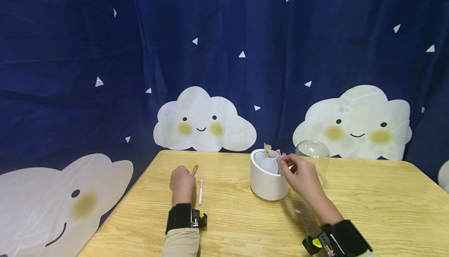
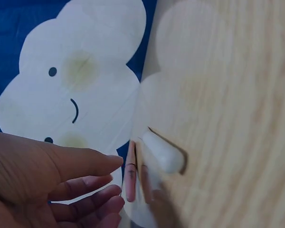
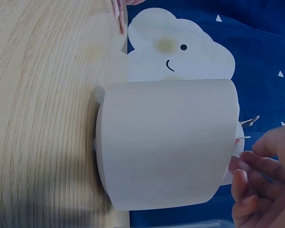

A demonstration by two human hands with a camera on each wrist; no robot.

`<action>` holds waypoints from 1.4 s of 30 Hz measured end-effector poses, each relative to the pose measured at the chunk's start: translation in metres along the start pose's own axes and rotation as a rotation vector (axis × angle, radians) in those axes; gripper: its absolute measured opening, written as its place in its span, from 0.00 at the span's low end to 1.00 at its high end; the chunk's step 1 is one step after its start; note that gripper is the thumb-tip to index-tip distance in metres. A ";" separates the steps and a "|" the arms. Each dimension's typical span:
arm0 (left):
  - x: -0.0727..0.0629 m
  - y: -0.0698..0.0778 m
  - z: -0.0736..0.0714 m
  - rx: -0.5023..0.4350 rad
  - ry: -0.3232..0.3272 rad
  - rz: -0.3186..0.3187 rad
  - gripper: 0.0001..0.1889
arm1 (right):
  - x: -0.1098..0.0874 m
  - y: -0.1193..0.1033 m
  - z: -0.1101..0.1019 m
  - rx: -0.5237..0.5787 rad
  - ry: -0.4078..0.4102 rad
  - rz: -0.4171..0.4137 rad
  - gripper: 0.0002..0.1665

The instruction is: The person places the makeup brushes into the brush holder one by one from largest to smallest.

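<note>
Navy cloth (image 1: 217,62) hangs behind the wood-grained table (image 1: 238,226); left fingers (image 2: 92,161) are apart, whether right fingers (image 3: 266,166) grip I cannot tell.

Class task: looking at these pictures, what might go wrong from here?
The right hand appears close to the clear container and might bump it. It is also at the top of the white holder, so might jostle that. The white-handled brush lies loose beside the left hand; a nudge may roll it.
</note>
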State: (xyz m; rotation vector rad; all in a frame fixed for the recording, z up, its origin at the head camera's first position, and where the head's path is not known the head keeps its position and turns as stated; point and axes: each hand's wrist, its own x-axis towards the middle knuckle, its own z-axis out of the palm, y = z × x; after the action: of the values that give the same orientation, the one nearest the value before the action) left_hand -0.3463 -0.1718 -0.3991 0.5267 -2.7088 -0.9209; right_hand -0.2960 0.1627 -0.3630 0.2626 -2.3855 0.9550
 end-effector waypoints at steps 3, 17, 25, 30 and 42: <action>0.000 -0.002 0.000 -0.006 -0.027 -0.014 0.05 | 0.000 0.000 -0.001 0.000 -0.002 -0.001 0.07; 0.000 -0.008 0.005 -0.012 -0.013 -0.029 0.05 | 0.000 0.002 -0.001 -0.004 -0.012 -0.007 0.06; -0.002 -0.006 0.005 -0.013 -0.007 -0.005 0.06 | -0.001 0.000 -0.001 -0.012 -0.024 0.006 0.07; 0.001 -0.001 0.005 0.003 -0.022 0.026 0.10 | -0.001 0.000 -0.002 -0.001 -0.029 0.003 0.07; 0.001 0.013 0.005 -0.195 -0.055 0.115 0.05 | -0.001 0.000 0.000 -0.011 -0.040 0.005 0.07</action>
State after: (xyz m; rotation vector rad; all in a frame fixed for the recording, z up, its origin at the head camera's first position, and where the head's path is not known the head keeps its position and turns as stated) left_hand -0.3526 -0.1599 -0.3952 0.3080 -2.6264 -1.1669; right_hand -0.2953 0.1630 -0.3636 0.2741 -2.4277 0.9467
